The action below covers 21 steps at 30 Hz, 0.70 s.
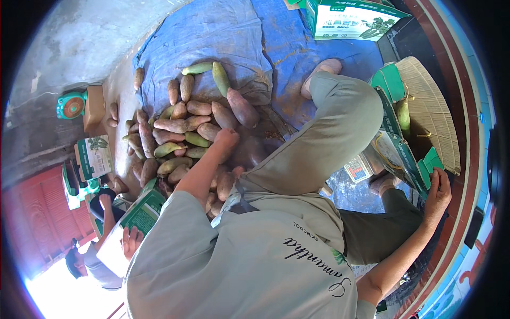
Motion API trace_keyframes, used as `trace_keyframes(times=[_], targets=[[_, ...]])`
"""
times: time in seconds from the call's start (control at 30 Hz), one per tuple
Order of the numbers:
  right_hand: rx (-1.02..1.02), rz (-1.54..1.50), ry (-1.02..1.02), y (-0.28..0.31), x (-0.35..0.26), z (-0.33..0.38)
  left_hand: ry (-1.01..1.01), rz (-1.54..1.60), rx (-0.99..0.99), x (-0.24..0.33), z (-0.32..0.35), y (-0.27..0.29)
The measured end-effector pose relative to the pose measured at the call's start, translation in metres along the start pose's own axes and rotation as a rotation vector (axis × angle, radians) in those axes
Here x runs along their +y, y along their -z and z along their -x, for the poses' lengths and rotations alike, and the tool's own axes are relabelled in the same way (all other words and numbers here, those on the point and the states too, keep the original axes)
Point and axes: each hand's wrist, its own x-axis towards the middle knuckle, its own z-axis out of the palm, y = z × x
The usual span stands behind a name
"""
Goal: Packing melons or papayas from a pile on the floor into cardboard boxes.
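My left hand (227,139) is closed at the right side of a heap of long, soil-covered radishes (171,125), brown-purple and green. Its fingers curl on a dark radish (249,151) smeared by motion, so the grip shows only in part. Off to the right, my right hand (439,192) pinches the green flap of an open carton (393,142). A green radish (404,117) stands inside that carton, beside its ribbed tan lid (435,101). My bent leg lies between the heap and the carton.
A scale with a keypad (358,169) sits beside the carton. Blue sheeting (212,32) covers the floor behind the heap. Another printed carton (356,20) stands at the far right. At left, a person (101,266) handles a green-and-white carton (142,212) near a teal round device (71,105).
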Motion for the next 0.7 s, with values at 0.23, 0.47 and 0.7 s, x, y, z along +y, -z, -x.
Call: trace_keyframes(times=[0.23, 0.47, 0.7], targets=[[-0.023, -0.009, 0.003, -0.006, -0.009, -0.006, -0.06, 0.075, 0.075, -0.022, 0.001, -0.019], [-0.015, -0.034, -0.036, 0.002, -0.006, -0.001, -0.244, -0.306, 0.074, -0.01, 0.023, 0.019], [-0.002, -0.001, -0.04, 0.005, -0.006, 0.002, 0.129, -0.062, 0.135, -0.039, 0.009, 0.014]])
